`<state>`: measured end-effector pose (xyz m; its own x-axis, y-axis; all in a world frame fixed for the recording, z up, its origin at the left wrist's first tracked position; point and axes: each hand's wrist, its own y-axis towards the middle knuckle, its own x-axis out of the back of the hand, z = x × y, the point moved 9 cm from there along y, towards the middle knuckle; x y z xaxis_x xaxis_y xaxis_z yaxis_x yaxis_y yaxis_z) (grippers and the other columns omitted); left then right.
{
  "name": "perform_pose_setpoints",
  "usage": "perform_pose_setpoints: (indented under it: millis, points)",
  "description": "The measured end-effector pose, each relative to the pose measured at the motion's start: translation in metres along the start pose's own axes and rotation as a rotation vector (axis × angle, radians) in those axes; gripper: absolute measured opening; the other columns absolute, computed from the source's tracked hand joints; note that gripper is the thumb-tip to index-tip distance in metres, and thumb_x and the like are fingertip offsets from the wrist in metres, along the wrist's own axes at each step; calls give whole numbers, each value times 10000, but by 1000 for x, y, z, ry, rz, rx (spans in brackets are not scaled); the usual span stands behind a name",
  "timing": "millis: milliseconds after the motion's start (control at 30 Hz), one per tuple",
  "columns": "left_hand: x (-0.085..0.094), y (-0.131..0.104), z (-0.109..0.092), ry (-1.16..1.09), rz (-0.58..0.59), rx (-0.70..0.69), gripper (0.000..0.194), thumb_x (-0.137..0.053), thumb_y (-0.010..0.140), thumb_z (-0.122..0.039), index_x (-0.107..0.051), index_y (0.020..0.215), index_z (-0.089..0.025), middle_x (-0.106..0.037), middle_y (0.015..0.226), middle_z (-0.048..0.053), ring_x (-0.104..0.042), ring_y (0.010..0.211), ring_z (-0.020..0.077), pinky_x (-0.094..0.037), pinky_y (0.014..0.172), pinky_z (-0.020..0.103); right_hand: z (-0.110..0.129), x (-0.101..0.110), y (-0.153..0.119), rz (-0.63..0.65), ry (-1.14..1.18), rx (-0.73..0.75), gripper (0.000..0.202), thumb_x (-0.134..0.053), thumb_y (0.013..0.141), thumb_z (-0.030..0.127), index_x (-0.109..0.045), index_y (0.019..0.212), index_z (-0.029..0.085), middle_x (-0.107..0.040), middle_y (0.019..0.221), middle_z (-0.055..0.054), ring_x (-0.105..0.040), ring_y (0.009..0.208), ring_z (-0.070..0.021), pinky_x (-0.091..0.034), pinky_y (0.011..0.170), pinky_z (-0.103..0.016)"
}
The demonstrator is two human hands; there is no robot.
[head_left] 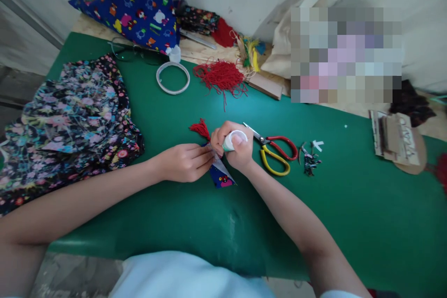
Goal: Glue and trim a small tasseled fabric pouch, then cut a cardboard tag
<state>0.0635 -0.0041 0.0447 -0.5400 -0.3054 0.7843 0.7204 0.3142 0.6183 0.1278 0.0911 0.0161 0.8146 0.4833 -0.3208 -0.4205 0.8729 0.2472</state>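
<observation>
Worktop (349, 205): green cover. Folded cloth piece (220, 174): dark blue, pink and yellow print, pale inner face. Tassel (200, 129) on it: red. Small bottle (233, 140): white. Scissors (275, 151): one handle red, one yellow. Loose thread bundle (220, 76): red. Tape ring (172, 77): whitish. Fabric heap (70, 123): black ground, multicolour floral. Rear fabric (132, 9): royal blue, bright cartoon motifs.
</observation>
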Motion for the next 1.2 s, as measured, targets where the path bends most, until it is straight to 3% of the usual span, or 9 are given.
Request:
perform_pose_setpoints:
  millis: [633,800,867,1000,1100,1200]
  points:
    - [3,1,0,21,-82,-5,146,-609,913,-111,-724,822,-106,-787,862,63,-756,786,168,-637,691,268,18,1,-34,52,-39,-26,449,-560,888,550,-543,615,194,-461,445,30,-393,392,-98,-338,440,-253]
    - [1,-1,1,12,-54,-15,173,-564,937,-103,-733,901,-112,-791,892,51,-757,826,155,-638,714,263,29,1,-48,154,-94,-99,423,-610,880,531,-591,645,180,-468,453,24,-403,385,-101,-318,414,-251]
    - [1,-1,2,19,-55,-10,178,-561,942,-103,-733,906,-124,-791,899,45,-756,838,146,-639,725,258,42,5,-44,132,-87,-96,407,-599,888,538,-607,688,183,-482,464,21,-432,390,-114,-345,414,-257]
    - [1,-2,1,1,-71,-8,137,-596,926,-107,-732,915,-104,-790,887,48,-760,825,162,-646,706,279,68,15,-21,-53,-43,66,269,-587,912,444,-583,771,215,-505,477,44,-435,364,-112,-387,402,-255]
    - [0,-2,1,7,-83,-5,133,-597,926,-107,-727,899,-105,-789,888,56,-762,829,166,-647,701,280,61,13,-5,-122,-53,122,187,-624,896,329,-543,760,229,-514,496,61,-427,368,-99,-387,405,-240]
    - [-2,-3,1,21,-70,-7,167,-566,939,-101,-723,887,-123,-788,913,63,-762,869,160,-642,718,267,44,3,5,-84,-106,139,221,-613,903,352,-534,740,227,-512,501,57,-429,391,-98,-366,422,-243]
